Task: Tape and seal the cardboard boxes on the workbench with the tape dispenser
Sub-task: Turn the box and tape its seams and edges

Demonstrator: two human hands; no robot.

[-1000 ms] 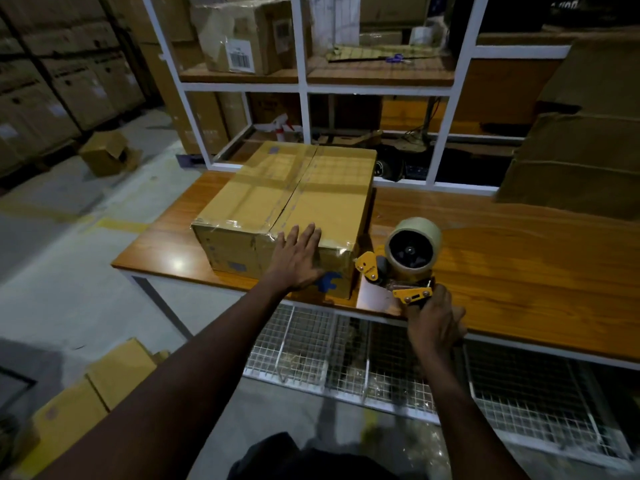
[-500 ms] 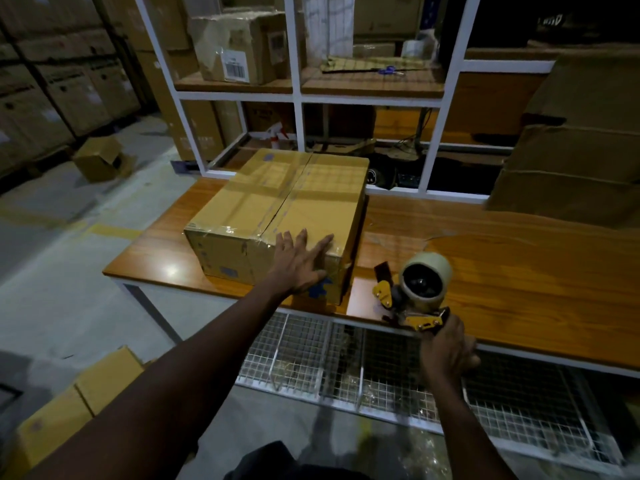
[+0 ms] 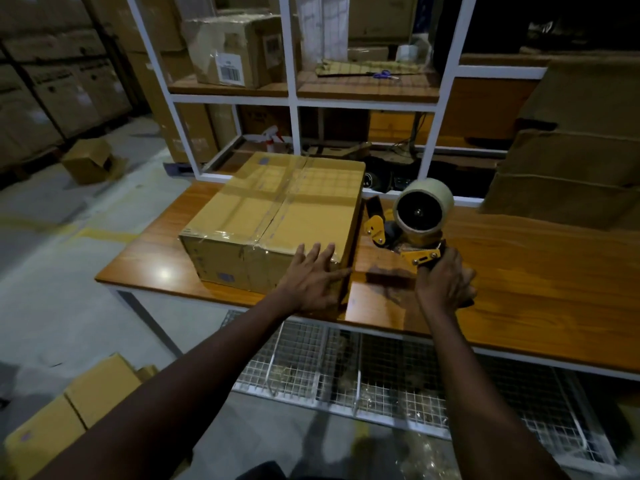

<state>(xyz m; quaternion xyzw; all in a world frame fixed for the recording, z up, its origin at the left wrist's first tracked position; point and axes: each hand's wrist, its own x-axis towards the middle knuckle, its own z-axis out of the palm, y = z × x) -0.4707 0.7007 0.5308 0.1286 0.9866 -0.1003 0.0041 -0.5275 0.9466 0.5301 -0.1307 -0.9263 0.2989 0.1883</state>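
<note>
My left hand (image 3: 311,278), fingers (image 3: 312,258) spread flat, pins the cardboard box (image 3: 277,209) to the desk (image 3: 536,271) while my right hand (image 3: 445,284) clamps the tape dispenser (image 3: 417,220) for sealing.

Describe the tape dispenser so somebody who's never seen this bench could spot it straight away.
Start at the long wooden workbench. A taped cardboard box sits on it, and just right of that box is the tape dispenser, its handle gripped by the right hand. It is the only yellow-framed tool there, carrying a pale roll of tape with a dark hub.
</note>
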